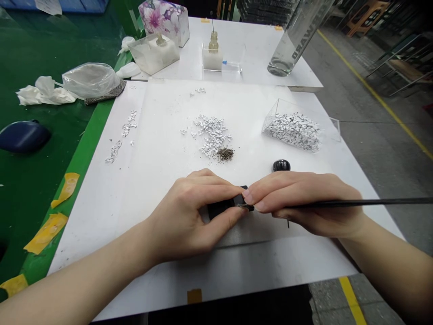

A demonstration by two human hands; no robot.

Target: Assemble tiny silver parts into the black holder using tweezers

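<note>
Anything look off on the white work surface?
Yes: a loose trail of small silver pieces lies toward the left of the white sheet, apart from the main pile, and a dark heap of specks sits right beside that pile.

You are reading dark capital letters running lengthwise along a tall, clear, water-filled bottle (297, 36), which is standing at the far right of the white rear tabletop (237, 40). You are making out "RWARD" as the clearest part, with any letters beyond it uncertain. You are finding no other legible writing, and the pieces of yellow tape (46, 233) are showing no readable marks.
</note>
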